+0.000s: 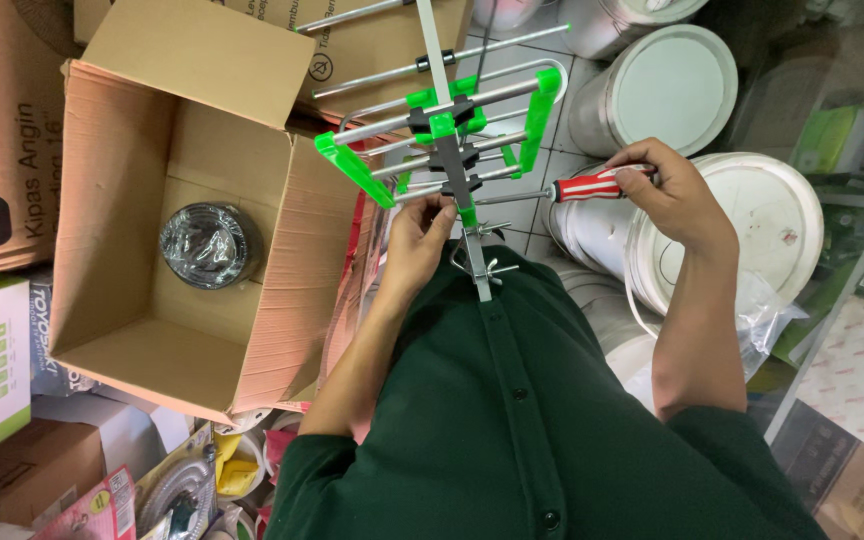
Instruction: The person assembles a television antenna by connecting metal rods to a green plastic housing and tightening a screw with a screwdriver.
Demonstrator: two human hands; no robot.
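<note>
Two hands at one antenna, one screwdriver between them.

The left hand [420, 238] pinches the grey central boom of the green-and-metal antenna [449, 125] above the lap; the right hand [674, 195] closes round one red-and-white screwdriver [584, 188], its tip at the boom. One open cardboard box [167, 215] holds one wrapped cable coil [208, 243]. Three white buckets [674, 82] stand right, partly hidden; the antenna's top is cut off.

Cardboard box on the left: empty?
No: the open cardboard box holds a round coil wrapped in clear plastic lying on its bottom.
</note>
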